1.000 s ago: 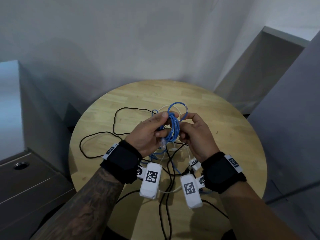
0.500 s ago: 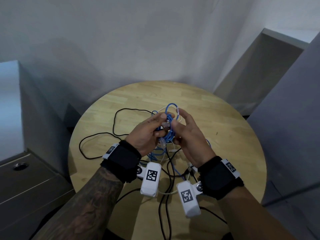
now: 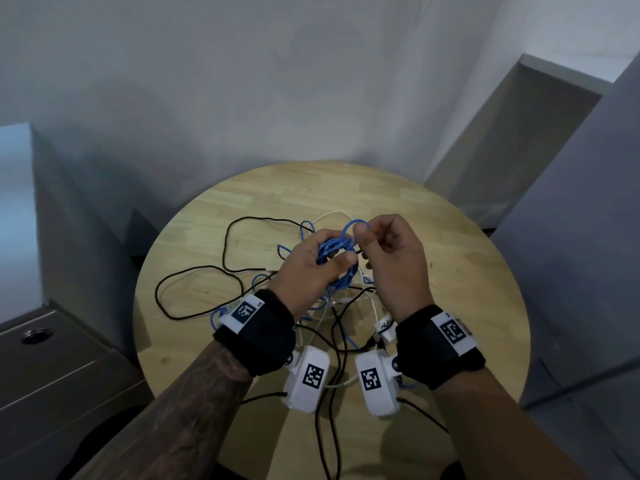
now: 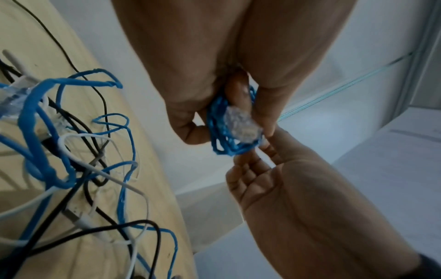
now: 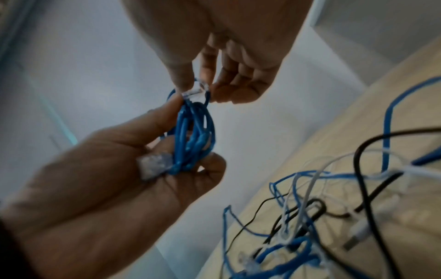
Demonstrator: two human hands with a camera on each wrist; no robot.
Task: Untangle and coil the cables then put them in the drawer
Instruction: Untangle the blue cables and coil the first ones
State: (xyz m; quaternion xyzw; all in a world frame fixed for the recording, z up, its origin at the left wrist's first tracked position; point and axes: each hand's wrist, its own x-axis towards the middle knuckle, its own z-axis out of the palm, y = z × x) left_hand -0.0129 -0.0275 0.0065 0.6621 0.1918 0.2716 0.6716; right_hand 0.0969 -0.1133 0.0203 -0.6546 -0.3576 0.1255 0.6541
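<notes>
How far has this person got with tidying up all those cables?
Early on. In hand: the left hand grips a wound blue cable coil while the right hand pinches its clear plug end, apparently finishing it off. Left to do: black cables, white cables and more blue cable lie tangled on the round wooden table. No cable shows in a drawer.
</notes>
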